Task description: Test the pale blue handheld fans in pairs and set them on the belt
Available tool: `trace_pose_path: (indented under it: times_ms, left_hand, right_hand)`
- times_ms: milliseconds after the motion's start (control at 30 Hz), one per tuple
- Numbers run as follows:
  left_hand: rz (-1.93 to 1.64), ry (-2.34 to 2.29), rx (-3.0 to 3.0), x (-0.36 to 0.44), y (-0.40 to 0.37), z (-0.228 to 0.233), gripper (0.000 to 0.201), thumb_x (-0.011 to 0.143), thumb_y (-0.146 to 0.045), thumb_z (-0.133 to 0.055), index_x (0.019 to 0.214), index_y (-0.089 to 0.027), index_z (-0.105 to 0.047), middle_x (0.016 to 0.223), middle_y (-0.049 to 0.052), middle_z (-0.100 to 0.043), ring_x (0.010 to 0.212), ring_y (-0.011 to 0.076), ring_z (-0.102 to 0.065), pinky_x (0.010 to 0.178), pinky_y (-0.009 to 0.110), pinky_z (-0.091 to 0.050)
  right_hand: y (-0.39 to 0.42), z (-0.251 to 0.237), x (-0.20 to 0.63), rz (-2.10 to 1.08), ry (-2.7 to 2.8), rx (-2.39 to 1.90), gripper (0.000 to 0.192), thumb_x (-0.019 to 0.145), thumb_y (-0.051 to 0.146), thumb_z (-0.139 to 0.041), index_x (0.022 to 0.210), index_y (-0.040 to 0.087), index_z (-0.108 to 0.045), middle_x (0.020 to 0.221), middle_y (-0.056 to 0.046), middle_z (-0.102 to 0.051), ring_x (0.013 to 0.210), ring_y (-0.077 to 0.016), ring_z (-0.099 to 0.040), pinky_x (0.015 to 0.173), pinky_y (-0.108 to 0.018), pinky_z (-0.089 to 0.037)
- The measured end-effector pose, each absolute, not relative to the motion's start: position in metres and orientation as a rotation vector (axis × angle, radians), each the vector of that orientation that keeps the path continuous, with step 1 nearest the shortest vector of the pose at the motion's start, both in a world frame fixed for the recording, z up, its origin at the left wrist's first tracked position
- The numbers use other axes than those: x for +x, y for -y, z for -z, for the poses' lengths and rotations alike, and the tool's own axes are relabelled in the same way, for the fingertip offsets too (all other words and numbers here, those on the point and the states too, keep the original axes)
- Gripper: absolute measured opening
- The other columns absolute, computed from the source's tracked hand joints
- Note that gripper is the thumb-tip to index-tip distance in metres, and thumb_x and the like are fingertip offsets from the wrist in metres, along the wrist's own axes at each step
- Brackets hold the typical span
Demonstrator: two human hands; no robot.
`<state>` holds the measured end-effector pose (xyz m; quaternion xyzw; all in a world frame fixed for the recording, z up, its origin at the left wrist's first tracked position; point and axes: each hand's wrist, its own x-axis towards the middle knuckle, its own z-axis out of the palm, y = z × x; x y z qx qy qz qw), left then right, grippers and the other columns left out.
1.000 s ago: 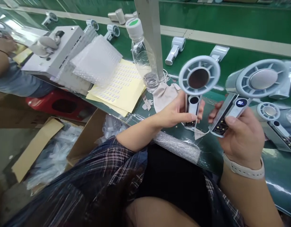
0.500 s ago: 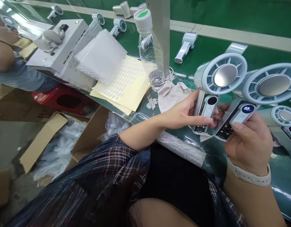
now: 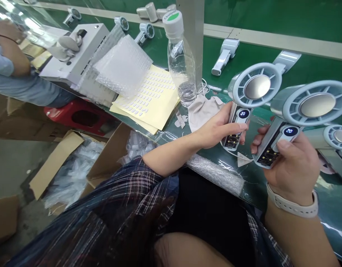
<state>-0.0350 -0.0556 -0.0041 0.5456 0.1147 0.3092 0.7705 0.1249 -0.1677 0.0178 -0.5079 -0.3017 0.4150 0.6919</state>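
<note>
Fans, two of them, pale blue, one per hand, both held up over the near part of the worktop (image 3: 335, 207). We see the left fan (image 3: 257, 87) with its head up and the handle's lower end down; long axis slants from lower left to upper right, fairly steep. Right fan (image 3: 318, 104) leans further over to the right, head toward the right edge of the view. Both heads turn their metal discs and spoked rings toward us, and both handle displays read 20.

Left hand (image 3: 215, 128): forearm comes in from lower left, elbow bent, wrist roughly straight. Its fingers grip the left handle, thumb laid across the front below the display, fingertips wrapped behind. Right hand (image 3: 295, 159): forearm rises from the lower right, pale wristband (image 3: 293, 202) on it. Its fingers are closed round the right handle — thumb on the front just below the display, fingertips coming round on the left side. We note the heads sit near each other.

White cable (image 3: 230, 152) shows between the handles' lower ends. Cloth (image 3: 203, 111) and bottle (image 3: 182, 70) stand left of the left fan; we mark bubble wrap (image 3: 215, 174) below the left hand.
</note>
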Motion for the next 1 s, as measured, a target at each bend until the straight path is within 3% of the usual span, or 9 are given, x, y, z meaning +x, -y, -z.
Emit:
trace_pose_path:
  times_ms: [367, 567, 733, 867, 1000]
  left_hand:
    - [-0.613, -0.254, 1.273, -0.033, 0.048, 0.012, 0.075, 0.084, -0.071, -0.085, 0.13, -0.027, -0.046, 0.094, -0.001, -0.069, 0.085, 0.0239, -0.076, 0.085, 0.045, -0.065]
    - [-0.613, -0.252, 1.27, -0.032, 0.051, 0.012, 0.065, 0.086, -0.068, -0.084, 0.118, -0.026, -0.047, 0.101, 0.001, -0.068, 0.083, 0.0204, -0.074, 0.08, 0.041, -0.065]
    - [-0.636, -0.308, 1.27, -0.032, 0.052, 0.006, 0.062, 0.088, -0.069, -0.079, 0.118, -0.026, -0.045, 0.091, -0.003, -0.065, 0.077, 0.0201, -0.071, 0.081, 0.043, -0.063]
    - [-0.67, -0.327, 1.256, -0.034, 0.052, -0.001, 0.063, 0.085, -0.069, -0.081, 0.117, -0.026, -0.047, 0.103, 0.001, -0.068, 0.081, 0.0196, -0.072, 0.082, 0.042, -0.062]
    - [-0.716, -0.374, 1.276, -0.037, 0.052, -0.004, 0.062, 0.086, -0.06, -0.084, 0.119, -0.024, -0.045, 0.112, 0.005, -0.071, 0.085, 0.0206, -0.076, 0.084, 0.042, -0.062]
  right_hand:
    - [0.167, -0.013, 0.12, -0.877, 0.723, -1.1, 0.024, 0.075, 0.034, -0.088, 0.095, 0.025, -0.077, 0.092, -0.003, -0.075, 0.068, -0.0198, -0.066, 0.051, -0.034, -0.056]
    - [0.164, -0.011, 0.125, -0.9, 0.697, -1.062, 0.026, 0.076, 0.035, -0.086, 0.097, 0.022, -0.078, 0.096, -0.005, -0.075, 0.071, -0.0206, -0.067, 0.055, -0.036, -0.059]
    - [0.165, -0.01, 0.126, -0.888, 0.69, -1.102, 0.016, 0.076, 0.031, -0.08, 0.089, 0.021, -0.078, 0.087, -0.005, -0.073, 0.066, -0.0201, -0.065, 0.05, -0.035, -0.054]
    - [0.164, -0.011, 0.125, -0.887, 0.722, -1.111, 0.019, 0.075, 0.031, -0.08, 0.091, 0.022, -0.078, 0.087, -0.004, -0.073, 0.064, -0.0209, -0.064, 0.052, -0.04, -0.058]
    - [0.161, -0.009, 0.128, -0.874, 0.646, -1.183, 0.015, 0.071, 0.025, -0.078, 0.085, 0.021, -0.078, 0.084, -0.005, -0.075, 0.061, -0.0199, -0.064, 0.046, -0.035, -0.053]
